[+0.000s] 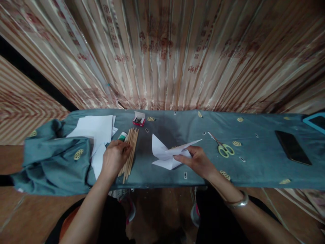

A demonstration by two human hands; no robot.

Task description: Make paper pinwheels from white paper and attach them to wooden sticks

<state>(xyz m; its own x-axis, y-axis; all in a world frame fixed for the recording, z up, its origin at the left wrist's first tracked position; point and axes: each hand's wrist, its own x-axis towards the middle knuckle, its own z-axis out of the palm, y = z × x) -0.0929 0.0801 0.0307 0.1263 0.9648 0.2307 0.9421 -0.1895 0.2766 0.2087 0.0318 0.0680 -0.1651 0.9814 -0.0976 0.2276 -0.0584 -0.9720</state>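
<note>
Folded white paper [169, 156], pinwheel-like: mid-cloth [259, 157], pinched between thumb and fingers of right hand [199, 162], apparently to keep folds together. Wooden sticks [133, 145]: laid parallel under left hand [115, 156], likely for easy reach; grip closure hidden. Hands: apart. Scissors [219, 144]: just beyond right hand, likely parked handy. Curtain [165, 67]: printed characters, too small to read.

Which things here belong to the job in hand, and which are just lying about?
In the job:
folded paper, in the right hand
wooden sticks, left hand at them
probably also paper sheets, scissors, small open box, tube

Probably just lying about:
dark slab, likely a phone
blue-edged device, cut off at picture's right
</note>
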